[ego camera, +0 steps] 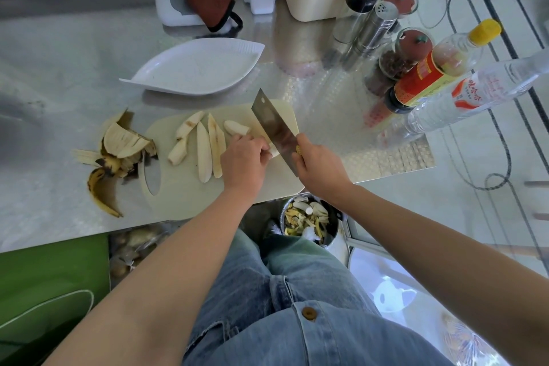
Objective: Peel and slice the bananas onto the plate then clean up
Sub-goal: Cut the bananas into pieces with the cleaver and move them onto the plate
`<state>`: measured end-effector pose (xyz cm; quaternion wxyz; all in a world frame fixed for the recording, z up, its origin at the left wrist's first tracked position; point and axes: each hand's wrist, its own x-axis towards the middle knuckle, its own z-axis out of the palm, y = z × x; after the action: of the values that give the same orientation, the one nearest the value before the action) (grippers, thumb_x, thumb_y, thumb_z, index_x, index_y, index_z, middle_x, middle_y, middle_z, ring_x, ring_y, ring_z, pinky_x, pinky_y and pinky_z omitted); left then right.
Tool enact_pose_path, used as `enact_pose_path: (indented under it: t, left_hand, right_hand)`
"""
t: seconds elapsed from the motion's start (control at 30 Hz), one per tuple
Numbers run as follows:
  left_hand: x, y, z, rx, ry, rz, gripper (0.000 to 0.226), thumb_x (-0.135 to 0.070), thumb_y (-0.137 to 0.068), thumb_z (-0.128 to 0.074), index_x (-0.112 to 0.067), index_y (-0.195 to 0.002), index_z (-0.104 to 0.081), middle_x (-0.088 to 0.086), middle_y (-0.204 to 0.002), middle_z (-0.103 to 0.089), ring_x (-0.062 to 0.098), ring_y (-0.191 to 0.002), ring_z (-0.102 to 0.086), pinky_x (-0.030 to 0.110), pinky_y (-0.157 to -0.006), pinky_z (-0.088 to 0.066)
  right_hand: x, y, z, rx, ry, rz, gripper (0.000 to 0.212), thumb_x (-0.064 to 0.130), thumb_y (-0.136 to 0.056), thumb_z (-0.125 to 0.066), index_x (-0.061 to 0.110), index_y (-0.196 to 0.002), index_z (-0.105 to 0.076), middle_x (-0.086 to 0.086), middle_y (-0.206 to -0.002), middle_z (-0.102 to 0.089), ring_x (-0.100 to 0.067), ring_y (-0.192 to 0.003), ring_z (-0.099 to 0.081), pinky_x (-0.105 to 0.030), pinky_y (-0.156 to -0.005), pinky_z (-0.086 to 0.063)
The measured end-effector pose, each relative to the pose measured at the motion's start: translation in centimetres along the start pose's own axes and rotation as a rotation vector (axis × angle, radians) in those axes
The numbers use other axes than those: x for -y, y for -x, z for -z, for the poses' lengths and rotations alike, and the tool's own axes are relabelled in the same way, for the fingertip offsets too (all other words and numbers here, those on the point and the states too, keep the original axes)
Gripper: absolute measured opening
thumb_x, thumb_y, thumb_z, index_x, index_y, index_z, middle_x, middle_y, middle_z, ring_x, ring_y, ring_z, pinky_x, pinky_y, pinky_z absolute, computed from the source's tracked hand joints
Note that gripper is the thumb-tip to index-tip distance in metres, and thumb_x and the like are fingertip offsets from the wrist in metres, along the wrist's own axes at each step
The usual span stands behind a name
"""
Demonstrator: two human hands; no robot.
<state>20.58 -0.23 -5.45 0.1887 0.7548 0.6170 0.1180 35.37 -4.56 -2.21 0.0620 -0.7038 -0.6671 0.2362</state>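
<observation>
Hiding most of a banana piece [274, 152] under curled fingers, the left hand [243, 162] is pinning it to the cutting board [178, 190], the right hand [319, 168] is gripping the cleaver [271, 125] beside it, and a bin [335, 227] beneath the right wrist is holding peelings [306, 220].

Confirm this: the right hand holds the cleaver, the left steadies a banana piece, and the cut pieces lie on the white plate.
Wrong in one respect: the head view shows the cut pieces lying on the cutting board, not on the white plate. The rest holds.
</observation>
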Motion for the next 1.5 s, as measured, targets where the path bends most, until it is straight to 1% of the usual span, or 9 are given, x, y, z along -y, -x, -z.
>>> enact_pose_path:
  t: [0.17,0.53,0.67,0.8,0.93,1.03,1.13,1.23,1.5]
  left_hand:
    - [0.1,0.0,-0.1,-0.001,0.015,-0.004,0.011,-0.025,-0.083,-0.073,-0.021,-0.094,-0.073,0.0,-0.089,-0.068,0.021,-0.092,-0.054,0.03,-0.06,-0.031]
    - [0.2,0.3,0.1,-0.018,0.018,-0.02,0.013,-0.024,-0.084,-0.072,-0.019,-0.096,-0.074,0.0,-0.09,-0.069,0.02,-0.095,-0.054,0.027,-0.063,-0.031]
    - [0.1,0.2,0.1,-0.009,0.023,-0.017,0.012,-0.023,-0.084,-0.072,-0.019,-0.095,-0.074,0.0,-0.089,-0.069,0.02,-0.095,-0.053,0.027,-0.063,-0.031]
    - [0.1,0.1,0.2,-0.003,0.02,-0.013,0.012,-0.023,-0.085,-0.071,-0.019,-0.096,-0.074,0.001,-0.09,-0.068,0.021,-0.094,-0.054,0.028,-0.063,-0.031]
    - [0.0,0.2,0.3,-0.006,0.036,-0.013,0.012,-0.022,-0.084,-0.071,-0.018,-0.095,-0.074,0.003,-0.089,-0.069,0.022,-0.094,-0.054,0.029,-0.063,-0.031]
    - [0.0,0.2,0.3,-0.007,0.035,-0.014,0.012,-0.022,-0.085,-0.071,-0.017,-0.095,-0.074,0.003,-0.089,-0.068,0.022,-0.094,-0.053,0.029,-0.063,-0.031]
    - [0.1,0.2,0.2,-0.006,0.045,-0.019,0.011,-0.021,-0.085,-0.071,-0.016,-0.095,-0.073,0.003,-0.089,-0.068,0.022,-0.094,-0.053,0.028,-0.065,-0.032]
    - [0.3,0.1,-0.1,0.005,0.071,-0.019,0.011,-0.02,-0.084,-0.072,-0.014,-0.092,-0.073,0.005,-0.088,-0.068,0.022,-0.093,-0.052,0.027,-0.069,-0.032]
    - [0.4,0.1,-0.2,0.0,0.092,-0.012,0.009,-0.018,-0.082,-0.073,-0.013,-0.09,-0.074,0.005,-0.086,-0.069,0.023,-0.091,-0.053,0.028,-0.07,-0.036]
  right_hand:
    - [0.0,0.6,-0.6,0.039,0.053,-0.017,0.022,0.02,-0.1,-0.037,0.009,-0.118,-0.041,-0.003,-0.075,-0.049,-0.023,-0.06,-0.047,-0.029,-0.057,-0.033]
    - [0.0,0.1,-0.1,-0.024,-0.013,0.007,0.015,0.019,-0.099,-0.038,0.008,-0.107,-0.042,-0.004,-0.068,-0.049,-0.025,-0.057,-0.046,-0.031,-0.049,-0.027]
    - [0.1,-0.1,-0.1,-0.01,-0.014,0.01,0.014,0.018,-0.099,-0.037,0.008,-0.107,-0.042,-0.005,-0.069,-0.05,-0.027,-0.058,-0.049,-0.031,-0.052,-0.031]
    - [0.1,0.0,-0.3,0.016,0.026,-0.006,0.016,0.019,-0.099,-0.037,0.008,-0.11,-0.041,-0.005,-0.07,-0.05,-0.025,-0.057,-0.048,-0.029,-0.051,-0.029]
    - [0.0,0.7,-0.9,0.047,0.049,-0.032,0.019,0.021,-0.1,-0.036,0.009,-0.115,-0.041,-0.005,-0.074,-0.052,-0.024,-0.061,-0.05,-0.029,-0.055,-0.035]
    - [-0.1,0.6,-0.7,0.04,0.04,-0.026,0.018,0.02,-0.1,-0.037,0.009,-0.114,-0.041,-0.004,-0.074,-0.051,-0.023,-0.06,-0.048,-0.028,-0.051,-0.03]
    - [-0.1,0.4,-0.3,-0.003,0.007,-0.006,0.015,0.019,-0.1,-0.037,0.008,-0.109,-0.042,-0.004,-0.07,-0.05,-0.024,-0.058,-0.047,-0.029,-0.052,-0.03]
    - [0.2,0.2,0.0,-0.028,-0.017,0.004,0.013,0.019,-0.099,-0.038,0.008,-0.105,-0.042,-0.004,-0.068,-0.048,-0.024,-0.056,-0.045,-0.03,-0.047,-0.025]
    - [0.3,0.0,-0.1,-0.01,-0.01,0.014,0.013,0.018,-0.099,-0.038,0.007,-0.105,-0.042,-0.005,-0.068,-0.049,-0.027,-0.057,-0.046,-0.031,-0.051,-0.028]
